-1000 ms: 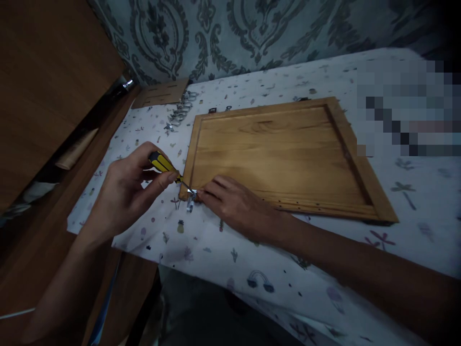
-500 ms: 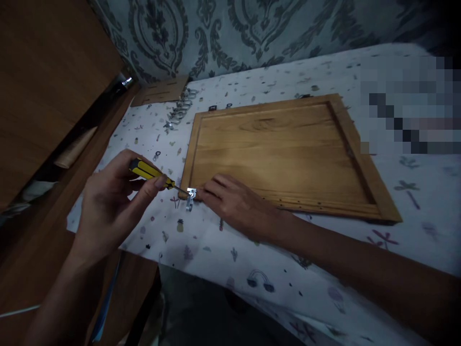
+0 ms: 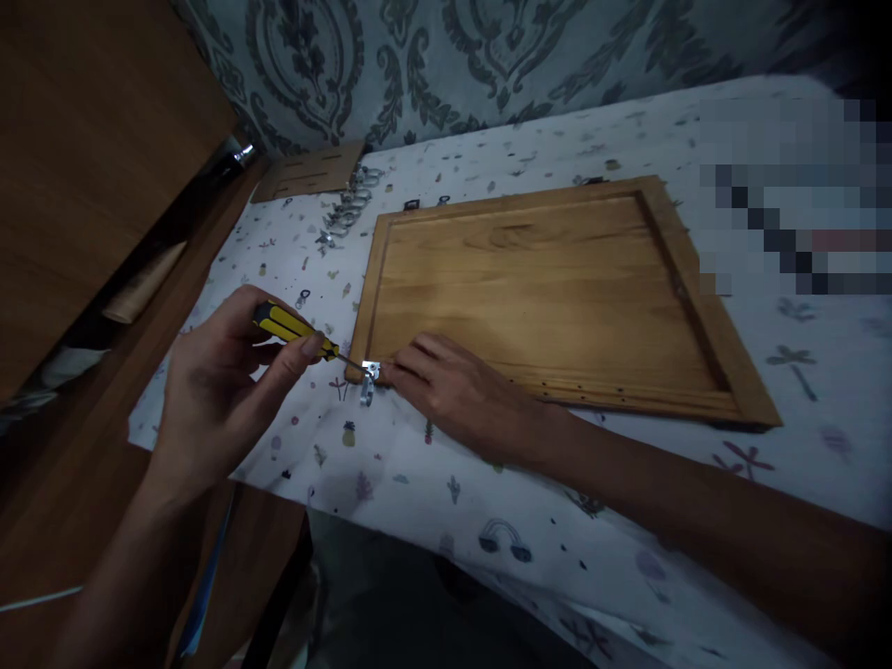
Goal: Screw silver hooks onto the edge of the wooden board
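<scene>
My left hand (image 3: 219, 400) is closed around the yellow and black handle of a screwdriver (image 3: 289, 327), which slants down to the right. Its tip meets a small shiny metal bracket (image 3: 370, 371) at the near left corner of a framed wooden panel (image 3: 530, 288). A curved part of the bracket sticks out past the panel's near edge. My right hand (image 3: 452, 390) rests on that edge, its bent fingers pressed together and its fingertips pinching at the bracket's right side. Any screw under the tip is too small to make out.
Several metal pieces (image 3: 348, 209) lie in a row near a slotted cardboard sheet (image 3: 307, 175). A patterned cloth (image 3: 418, 483) covers the table. Brown wooden furniture (image 3: 104, 139) stands at the left, and a patterned wall (image 3: 446, 65) rises behind. A blurred-out patch covers the right side.
Almost nothing differs. Both hands hold the same places, with the screwdriver tip still on the bracket; the view has shifted very slightly.
</scene>
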